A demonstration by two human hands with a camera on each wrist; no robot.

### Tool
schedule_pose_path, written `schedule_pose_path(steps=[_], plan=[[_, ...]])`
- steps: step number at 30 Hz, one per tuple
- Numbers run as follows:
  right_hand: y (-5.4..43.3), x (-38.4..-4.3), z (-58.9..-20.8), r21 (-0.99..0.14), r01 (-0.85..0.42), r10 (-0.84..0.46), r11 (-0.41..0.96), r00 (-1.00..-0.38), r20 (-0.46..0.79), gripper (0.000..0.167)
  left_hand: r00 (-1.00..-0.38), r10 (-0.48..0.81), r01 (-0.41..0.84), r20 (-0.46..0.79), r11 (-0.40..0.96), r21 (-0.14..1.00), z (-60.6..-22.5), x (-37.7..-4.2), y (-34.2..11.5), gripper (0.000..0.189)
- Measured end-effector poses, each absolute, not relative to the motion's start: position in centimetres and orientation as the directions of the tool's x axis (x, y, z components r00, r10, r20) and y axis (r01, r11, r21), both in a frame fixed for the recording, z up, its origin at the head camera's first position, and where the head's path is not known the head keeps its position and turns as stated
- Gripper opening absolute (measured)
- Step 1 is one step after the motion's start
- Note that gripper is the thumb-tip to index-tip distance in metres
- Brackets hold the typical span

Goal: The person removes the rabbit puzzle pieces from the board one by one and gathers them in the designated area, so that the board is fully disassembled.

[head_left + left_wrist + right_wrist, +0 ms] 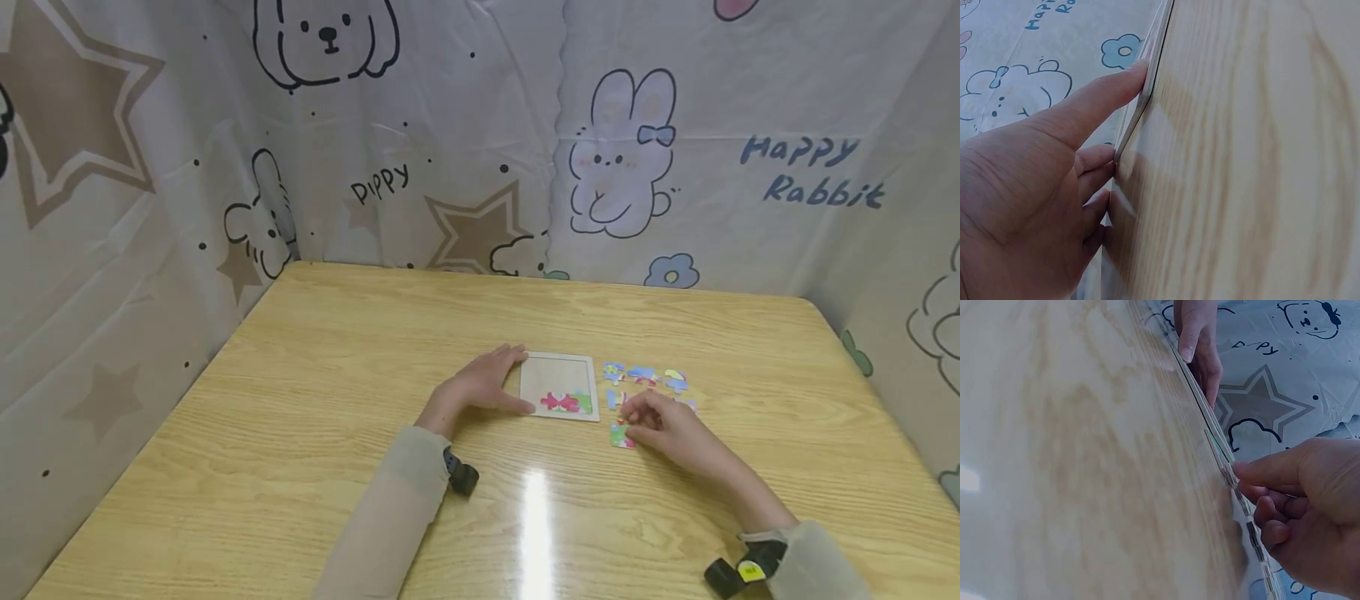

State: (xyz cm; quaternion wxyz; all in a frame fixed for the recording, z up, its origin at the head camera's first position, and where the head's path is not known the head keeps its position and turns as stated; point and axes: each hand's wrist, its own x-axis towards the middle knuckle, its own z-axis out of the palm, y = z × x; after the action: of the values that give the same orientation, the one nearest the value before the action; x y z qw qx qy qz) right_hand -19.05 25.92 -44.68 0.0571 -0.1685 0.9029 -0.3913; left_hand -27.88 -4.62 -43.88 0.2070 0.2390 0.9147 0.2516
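Observation:
A shallow square puzzle tray [555,371] lies on the table, with pink and green jigsaw pieces [566,402] set along its near edge. My left hand [487,382] spans the tray's left side, fingers at the far corner and thumb at the near one. In the left wrist view, the straight thumb [1119,84] presses the tray's edge. My right hand [675,429], fingers curled, pinches at a green jigsaw piece [620,436] right of the tray. The right wrist view shows the thumb tip [1241,469] at this piece's edge; the index fingertip is hidden there.
Several loose jigsaw pieces [642,375] lie in rows right of the tray, some partly covered by my right hand. The wooden table [337,333] meets a printed cloth [465,125] at its back and sides.

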Motion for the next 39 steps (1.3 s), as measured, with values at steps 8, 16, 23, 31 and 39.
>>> schedule_pose_path(steps=[8,16,23,31,39], plan=[[24.9,-20.3,-44.4,-0.723,-0.317,-0.404,0.614,-0.913,0.057,0.023,-0.806,0.534,0.325,-0.256,0.761,0.562,-43.7,-28.0,-4.7,0.092],[22.6,-22.4,-44.4,-0.734,-0.345,-0.479,0.585,-0.877,0.03,0.026,-0.805,0.528,0.311,-0.268,0.762,0.568,-43.6,-27.8,-4.7,0.092],[20.8,-23.8,-44.3,-0.719,-0.372,-0.52,0.587,-0.854,0.017,0.027,-0.805,0.53,0.319,-0.266,0.765,0.559,-43.8,-27.9,-4.7,0.093],[19.9,-24.7,-44.8,-0.695,-0.425,-0.583,0.58,-0.812,0.01,0.022,-0.808,0.53,0.324,-0.258,0.765,0.556,-44.0,-27.9,-4.6,0.093],[19.6,-24.8,-44.6,-0.73,-0.394,-0.604,0.559,-0.796,-0.033,0.022,-0.812,0.52,0.317,-0.265,0.774,0.548,-44.0,-28.0,-4.6,0.094]])
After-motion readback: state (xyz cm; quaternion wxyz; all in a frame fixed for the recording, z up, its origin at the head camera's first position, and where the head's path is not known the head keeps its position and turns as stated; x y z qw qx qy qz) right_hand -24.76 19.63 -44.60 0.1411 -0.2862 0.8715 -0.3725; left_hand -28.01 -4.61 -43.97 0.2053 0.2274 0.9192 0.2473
